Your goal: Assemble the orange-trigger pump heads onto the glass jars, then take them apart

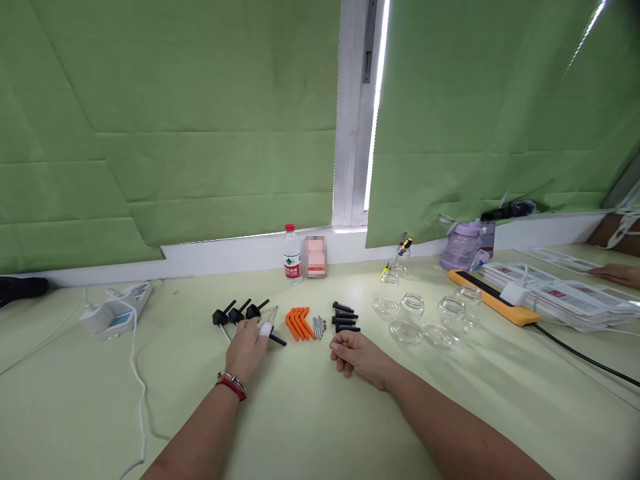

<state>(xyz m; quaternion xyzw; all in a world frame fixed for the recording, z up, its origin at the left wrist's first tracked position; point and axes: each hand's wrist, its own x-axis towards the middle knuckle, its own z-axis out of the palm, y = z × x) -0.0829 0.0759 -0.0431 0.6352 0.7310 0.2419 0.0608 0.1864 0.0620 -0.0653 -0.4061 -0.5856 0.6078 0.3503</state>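
My left hand (249,350), its thumb wrapped in white, is closed over a black part with a metal rod (273,313) and a black bar; the fingers hide most of it. Beside it lie three black knob-like pieces (220,317) with thin black bars. My right hand (357,357) rests on the table with fingers curled and nothing visible in them. Just beyond its knuckles is a stack of black ribbed screw-like parts (345,317). Between the hands lie several orange angled pieces (300,323) and a small group of metal pins or screws (319,327).
Several clear glass jars (413,307) stand at the right, before an orange power strip (493,297) and stacked white panels (575,293). A water bottle (293,257) stands behind. A white power strip (120,310) trails its cable at left. Another person's hand (617,273) is at far right.
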